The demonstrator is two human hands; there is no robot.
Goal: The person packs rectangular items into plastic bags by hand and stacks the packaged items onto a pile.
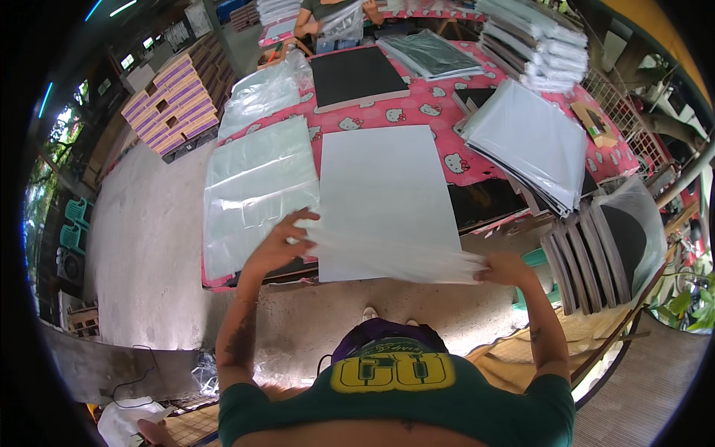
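Observation:
A thin clear plastic bag (395,257), smeared by motion, stretches between my hands above the near end of a white board (383,179). My right hand (503,268) pinches the bag's right end, just beyond the board's near right corner. At the bag's left end, my left hand (281,242) has its fingers spread apart, close to the plastic. Whether those fingertips touch it is hard to make out. The board lies flat on a table with a pink patterned cover (387,108). Left of it lies a pile of clear plastic bags (261,186).
Bagged boards (532,138) are stacked at the table's right. A black-topped board (359,74) lies farther back. More boards (588,261) lean below the right edge. Across the table, a person (335,22) handles plastic. Stacked cartons (175,97) stand on the floor at left.

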